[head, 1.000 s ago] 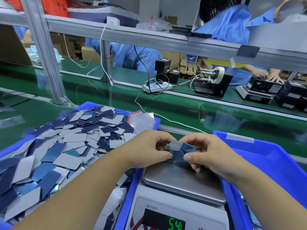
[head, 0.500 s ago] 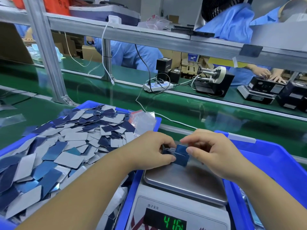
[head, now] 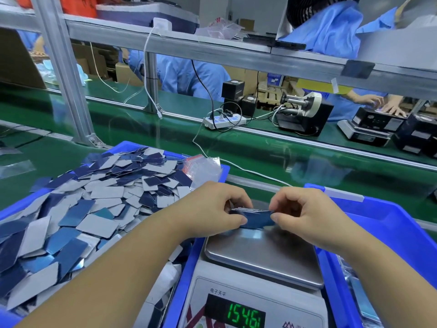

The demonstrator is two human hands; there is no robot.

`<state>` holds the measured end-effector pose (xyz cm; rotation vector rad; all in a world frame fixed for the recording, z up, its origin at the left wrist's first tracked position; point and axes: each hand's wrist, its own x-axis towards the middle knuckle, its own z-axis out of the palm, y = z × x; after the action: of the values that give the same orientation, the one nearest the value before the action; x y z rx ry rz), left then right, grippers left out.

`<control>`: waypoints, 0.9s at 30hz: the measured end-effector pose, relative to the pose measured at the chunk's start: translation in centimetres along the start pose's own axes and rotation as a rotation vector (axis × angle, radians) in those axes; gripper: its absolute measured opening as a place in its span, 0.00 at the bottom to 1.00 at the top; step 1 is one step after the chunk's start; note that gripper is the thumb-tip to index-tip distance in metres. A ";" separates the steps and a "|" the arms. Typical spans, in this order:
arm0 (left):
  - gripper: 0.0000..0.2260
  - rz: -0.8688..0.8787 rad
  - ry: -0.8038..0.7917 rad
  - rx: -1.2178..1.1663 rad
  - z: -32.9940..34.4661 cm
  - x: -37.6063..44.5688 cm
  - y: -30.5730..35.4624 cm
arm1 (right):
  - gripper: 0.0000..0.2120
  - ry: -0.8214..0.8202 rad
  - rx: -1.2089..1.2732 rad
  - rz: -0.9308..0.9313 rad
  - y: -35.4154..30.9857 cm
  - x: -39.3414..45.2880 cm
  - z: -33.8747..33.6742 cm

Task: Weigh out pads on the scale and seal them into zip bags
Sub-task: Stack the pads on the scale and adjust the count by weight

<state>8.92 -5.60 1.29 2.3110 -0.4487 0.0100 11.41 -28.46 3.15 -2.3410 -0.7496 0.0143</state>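
Note:
A small stack of blue pads [head: 256, 218] stands on edge at the far side of the scale's steel pan [head: 262, 254]. My left hand [head: 215, 207] pinches its left end and my right hand [head: 305, 214] pinches its right end. The scale display [head: 246, 317] shows green digits. A blue bin [head: 14, 209] on the left holds a heap of loose blue and grey pads [head: 94, 204]. Clear zip bags [head: 203, 169] with red strips lie at that bin's far right corner.
A second blue bin [head: 390, 223] stands right of the scale. Beyond runs a green conveyor belt [head: 260, 150] with a white cable and a power strip [head: 224, 120]. People in blue coats work on the far side. An aluminium post [head: 63, 74] rises at left.
Both hands have squared the pads into a neat stack and set it on edge on the pan. The display reading has gone up.

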 end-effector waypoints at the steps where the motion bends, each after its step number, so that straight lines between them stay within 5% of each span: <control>1: 0.07 0.001 -0.002 0.000 0.0 0.0 0.0 | 0.13 -0.022 0.026 0.020 -0.1 0.0 0.1; 9: 0.07 0.036 0.006 -0.004 0.2 -0.2 0.3 | 0.18 -0.148 0.315 0.174 -0.3 -0.2 0.1; 20: 0.10 0.031 0.047 -0.086 0.2 0.1 -0.1 | 0.12 -0.018 0.011 0.046 -0.7 0.4 1.3; 27: 0.13 0.051 0.023 -0.024 0.8 0.1 0.2 | 0.10 -0.019 0.051 0.047 -0.5 0.4 1.5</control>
<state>8.89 -6.28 0.87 2.2736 -0.4937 0.0559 11.15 -27.02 2.32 -2.3126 -0.6952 0.0762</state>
